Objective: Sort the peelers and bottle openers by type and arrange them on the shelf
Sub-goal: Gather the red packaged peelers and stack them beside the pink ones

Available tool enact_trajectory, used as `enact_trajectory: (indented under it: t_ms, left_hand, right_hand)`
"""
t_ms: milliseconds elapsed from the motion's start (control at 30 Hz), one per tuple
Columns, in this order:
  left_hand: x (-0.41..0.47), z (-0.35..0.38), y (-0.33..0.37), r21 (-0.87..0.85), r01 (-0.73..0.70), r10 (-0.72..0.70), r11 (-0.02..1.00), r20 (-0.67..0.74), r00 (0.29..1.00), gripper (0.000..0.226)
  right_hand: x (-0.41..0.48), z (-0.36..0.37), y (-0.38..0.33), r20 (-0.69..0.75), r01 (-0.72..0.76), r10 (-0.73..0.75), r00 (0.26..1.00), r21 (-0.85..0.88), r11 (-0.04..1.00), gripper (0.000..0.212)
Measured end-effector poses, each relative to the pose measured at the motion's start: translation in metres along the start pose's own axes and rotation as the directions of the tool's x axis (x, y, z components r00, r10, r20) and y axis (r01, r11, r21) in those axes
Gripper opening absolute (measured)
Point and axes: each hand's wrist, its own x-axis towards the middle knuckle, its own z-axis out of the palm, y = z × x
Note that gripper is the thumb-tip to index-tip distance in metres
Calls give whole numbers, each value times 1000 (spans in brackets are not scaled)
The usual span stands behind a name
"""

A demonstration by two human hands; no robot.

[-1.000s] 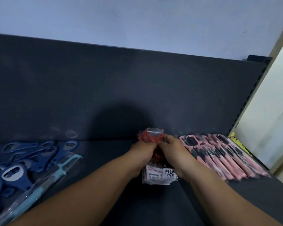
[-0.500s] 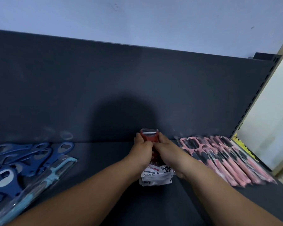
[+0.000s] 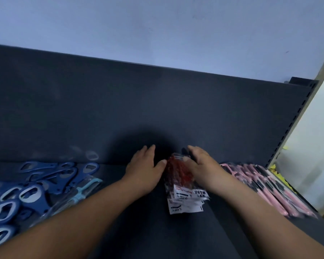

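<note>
**A:** What has shifted in the last half-second?

**B:** Both hands had been clasped round the head of the stack of red peelers in clear plastic packets [image 3: 178, 172]. Now the left hand [image 3: 144, 171] has let go and slid off to the left. The stack has sunk flatter onto the dark grey shelf board [image 3: 138, 230].

**A:** And the fingers?

**B:** The left hand's are straight and together, palm down on the board, with only the thumb tip touching the stack's left edge. The right hand [image 3: 200, 165] keeps its hold, with the thumb on the far end and the fingers bent round the right side. It's blurred, so I can't tell how firm the grip is.

**A:** How does the stack lie?

**B:** It is mid-shelf, between the two hands. Its long axis runs away from the person, red heads toward the dark back panel [image 3: 157, 109] and white paper labels [image 3: 187, 196] toward the near edge. The labels are fanned a little.

**A:** What else is on the shelf?

**B:** A heap of blue metal bottle openers [image 3: 32, 193] lies well apart on the left, with a pale blue peeler in a clear packet [image 3: 82, 191] alongside it. A row of pink-and-black peelers [image 3: 273, 186] lies near on the right, past the right wrist.

**A:** So what does the next move hinge on?

**B:** I'd say it hinges on that axis. The right hand already has the stack, so it would do any steering. To square the fanned labels, the left hand only has to come back rightward against the long left edge.
</note>
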Motion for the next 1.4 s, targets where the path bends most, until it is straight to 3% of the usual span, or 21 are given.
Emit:
enact_trajectory:
  t_ms: [133,333,567,767,1167,1400]
  left_hand:
    - [-13,-29,-17,319,-57,91,946,-94,991,68]
    - [-48,-68,-46,500,-24,109,865,-141,984,66]
    - [-92,-123,-103,525,103,7,845,-204,979,68]
    - [-140,-172,-168,506,163,-72,847,-195,978,65]
    - [-226,-284,-297,482,153,-73,863,-181,981,59]
    - [-244,-316,-336,492,194,-136,849,-151,979,63]
  right_hand:
    - [-9,5,-29,2,106,-108,994,-216,971,57]
    - [-23,32,-84,140,275,-237,961,-460,844,59]
    - [-39,92,-144,264,405,-317,911,-426,809,60]
    - [-59,159,-197,302,413,-314,900,-362,835,60]
    - [-113,271,-321,259,448,-380,888,-301,842,55]
    - [-121,296,-367,250,383,-320,914,-272,883,48]
